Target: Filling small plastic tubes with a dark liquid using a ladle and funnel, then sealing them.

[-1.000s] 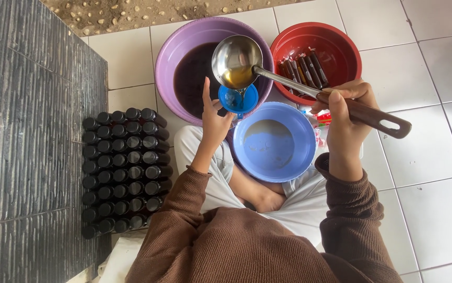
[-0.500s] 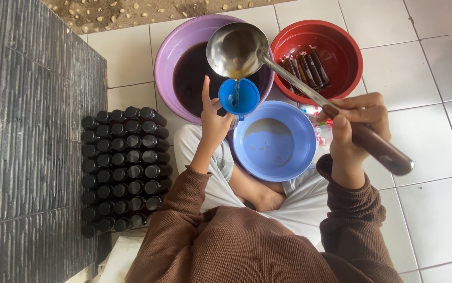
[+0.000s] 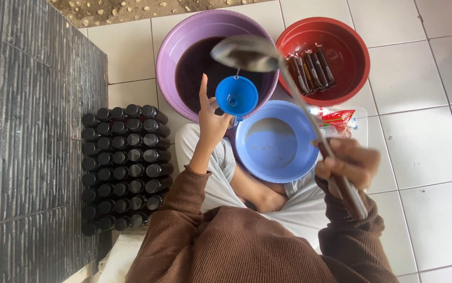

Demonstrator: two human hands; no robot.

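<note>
Head view: three basins (image 3: pixel 268 94), one funnel (image 3: pixel 236 96), one ladle (image 3: pixel 247 54) (right hand (image 3: pixel 347 163) gripping).

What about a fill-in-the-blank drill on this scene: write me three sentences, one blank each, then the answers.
1. The right hand tips a metal ladle over the blue ____.
2. The left hand steadies the funnel in front of the ____ basin holding dark liquid.
3. The capped dark bottles stand in rows beside the person's ____ arm.

Answers: funnel; purple; left
</note>
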